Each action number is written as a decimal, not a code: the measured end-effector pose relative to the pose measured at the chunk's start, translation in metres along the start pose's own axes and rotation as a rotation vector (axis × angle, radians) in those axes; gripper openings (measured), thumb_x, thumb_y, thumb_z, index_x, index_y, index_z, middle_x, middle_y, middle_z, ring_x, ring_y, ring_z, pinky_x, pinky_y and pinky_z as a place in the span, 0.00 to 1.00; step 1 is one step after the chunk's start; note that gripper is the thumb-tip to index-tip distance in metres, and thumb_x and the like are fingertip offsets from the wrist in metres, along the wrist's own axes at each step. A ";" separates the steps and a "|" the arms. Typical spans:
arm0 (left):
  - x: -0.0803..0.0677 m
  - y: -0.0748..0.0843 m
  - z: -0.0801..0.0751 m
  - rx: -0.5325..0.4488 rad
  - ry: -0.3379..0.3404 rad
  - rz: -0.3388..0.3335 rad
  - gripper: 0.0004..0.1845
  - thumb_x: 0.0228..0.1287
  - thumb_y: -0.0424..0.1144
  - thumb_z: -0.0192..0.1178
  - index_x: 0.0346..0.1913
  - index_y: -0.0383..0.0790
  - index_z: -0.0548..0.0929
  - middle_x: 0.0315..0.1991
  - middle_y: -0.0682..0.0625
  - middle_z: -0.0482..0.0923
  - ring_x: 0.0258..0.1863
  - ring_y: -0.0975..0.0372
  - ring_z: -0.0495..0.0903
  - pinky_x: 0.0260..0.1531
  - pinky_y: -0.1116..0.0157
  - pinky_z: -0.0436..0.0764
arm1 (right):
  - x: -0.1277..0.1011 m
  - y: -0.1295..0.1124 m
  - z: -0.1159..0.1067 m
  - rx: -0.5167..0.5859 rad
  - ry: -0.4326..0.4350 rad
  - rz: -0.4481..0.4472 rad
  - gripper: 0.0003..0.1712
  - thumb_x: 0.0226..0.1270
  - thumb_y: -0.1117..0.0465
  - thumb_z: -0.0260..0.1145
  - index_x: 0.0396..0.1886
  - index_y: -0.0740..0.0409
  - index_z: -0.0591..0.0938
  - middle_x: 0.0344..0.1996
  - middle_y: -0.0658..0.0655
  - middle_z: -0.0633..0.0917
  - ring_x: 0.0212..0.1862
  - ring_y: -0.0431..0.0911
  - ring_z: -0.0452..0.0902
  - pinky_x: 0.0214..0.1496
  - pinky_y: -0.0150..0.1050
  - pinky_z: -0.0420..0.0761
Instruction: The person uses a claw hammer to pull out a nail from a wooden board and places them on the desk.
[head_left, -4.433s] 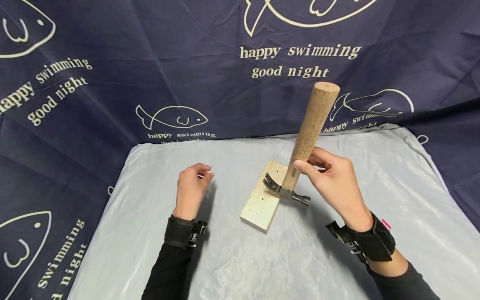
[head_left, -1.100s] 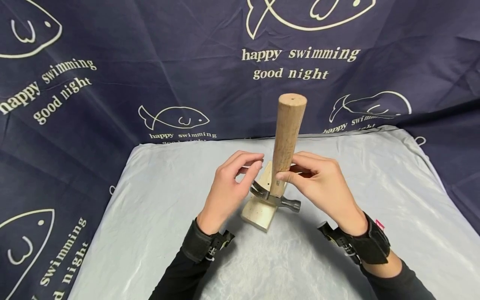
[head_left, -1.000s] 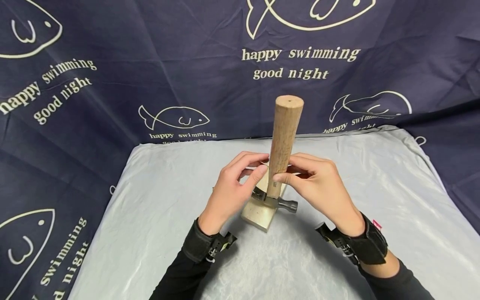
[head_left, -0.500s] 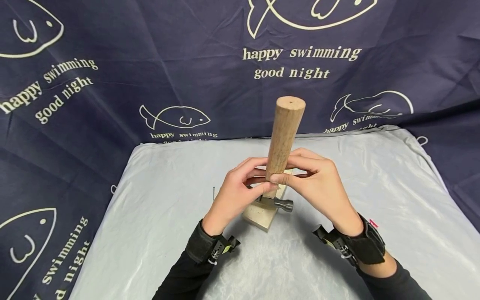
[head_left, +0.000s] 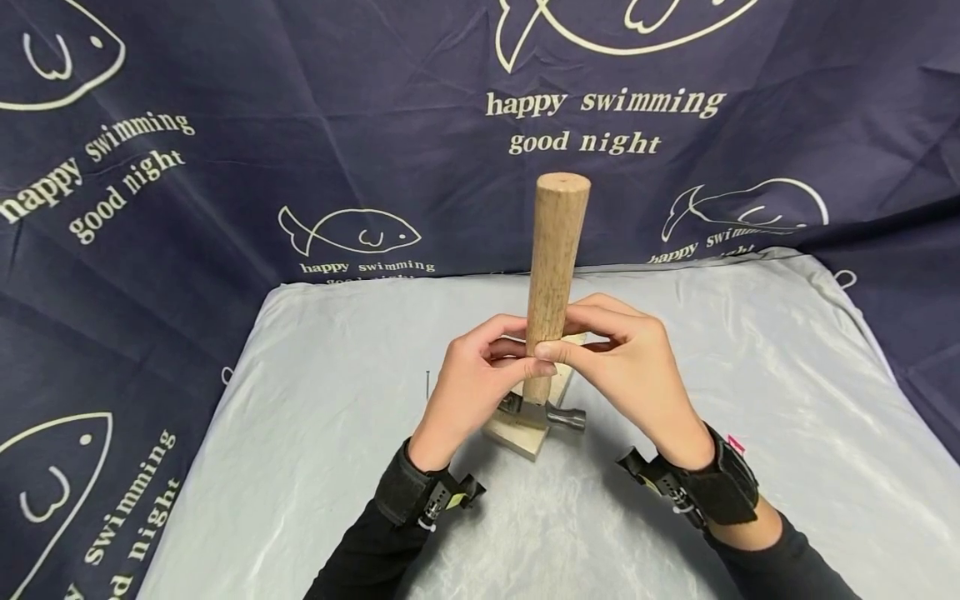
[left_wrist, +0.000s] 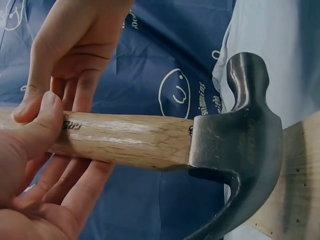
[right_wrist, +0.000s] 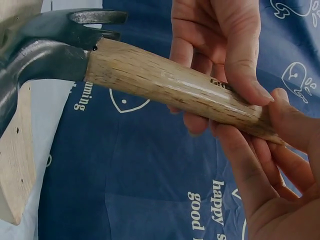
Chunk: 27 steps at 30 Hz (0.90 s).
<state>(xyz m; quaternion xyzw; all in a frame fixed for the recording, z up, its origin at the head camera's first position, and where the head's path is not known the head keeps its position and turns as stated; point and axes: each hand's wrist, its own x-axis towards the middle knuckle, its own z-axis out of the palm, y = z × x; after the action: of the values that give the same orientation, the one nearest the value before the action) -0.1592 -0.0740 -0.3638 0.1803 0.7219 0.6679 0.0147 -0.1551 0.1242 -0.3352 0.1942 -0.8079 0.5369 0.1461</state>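
Note:
A claw hammer [head_left: 553, 258] stands head down, wooden handle upward, over a pale wooden board [head_left: 517, 440] in the head view. My left hand [head_left: 476, 375] holds the lower handle from the left, thumb in front and fingers behind. From the right, my right hand [head_left: 626, 350] grips the same stretch of handle, its thumb beside the left thumb. The steel head [left_wrist: 240, 145] fills the right of the left wrist view, close to the board. Small dark spots dot the board's face [right_wrist: 17, 155]. Left of my left hand, a thin nail [head_left: 427, 383] points upward, its lower end hidden.
A pale grey cloth [head_left: 315, 417] covers the table. Dark blue fabric [head_left: 450, 167] with white fish and lettering hangs behind it and along the sides. Each wrist wears a black strap [head_left: 405, 487] with a small camera.
My left hand has come from the left side of the table to the hammer handle and taken hold of it. The hammer has shifted left and turned more upright. The nail has come into view.

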 end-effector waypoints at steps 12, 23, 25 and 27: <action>-0.004 -0.003 -0.005 0.062 0.068 0.014 0.16 0.60 0.41 0.77 0.51 0.55 0.89 0.41 0.52 0.90 0.41 0.60 0.90 0.41 0.62 0.88 | 0.003 0.002 0.007 0.002 -0.041 0.030 0.11 0.59 0.48 0.80 0.42 0.33 0.90 0.40 0.36 0.87 0.47 0.36 0.84 0.41 0.34 0.87; -0.006 -0.005 -0.008 0.100 0.125 -0.018 0.19 0.58 0.42 0.78 0.53 0.59 0.89 0.45 0.55 0.90 0.41 0.62 0.91 0.39 0.63 0.87 | 0.006 0.003 0.000 -0.083 -0.104 0.045 0.11 0.72 0.45 0.69 0.51 0.33 0.87 0.44 0.36 0.88 0.44 0.34 0.85 0.42 0.34 0.86; -0.006 -0.006 -0.010 0.106 0.142 -0.022 0.20 0.58 0.41 0.78 0.53 0.58 0.89 0.47 0.56 0.89 0.41 0.62 0.91 0.40 0.63 0.88 | 0.006 0.004 -0.004 -0.081 -0.093 0.038 0.12 0.75 0.47 0.67 0.54 0.36 0.87 0.43 0.39 0.89 0.43 0.36 0.85 0.43 0.33 0.86; -0.007 -0.006 -0.013 0.108 0.158 -0.035 0.20 0.57 0.40 0.78 0.54 0.58 0.89 0.48 0.56 0.89 0.42 0.62 0.91 0.40 0.63 0.87 | 0.006 0.005 -0.007 -0.070 -0.086 0.038 0.12 0.77 0.49 0.65 0.54 0.38 0.88 0.42 0.42 0.90 0.43 0.37 0.86 0.44 0.33 0.86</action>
<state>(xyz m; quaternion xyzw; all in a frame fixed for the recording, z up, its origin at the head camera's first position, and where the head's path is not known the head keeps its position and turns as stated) -0.1571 -0.0885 -0.3701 0.1149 0.7588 0.6398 -0.0406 -0.1628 0.1310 -0.3341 0.1965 -0.8351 0.5024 0.1079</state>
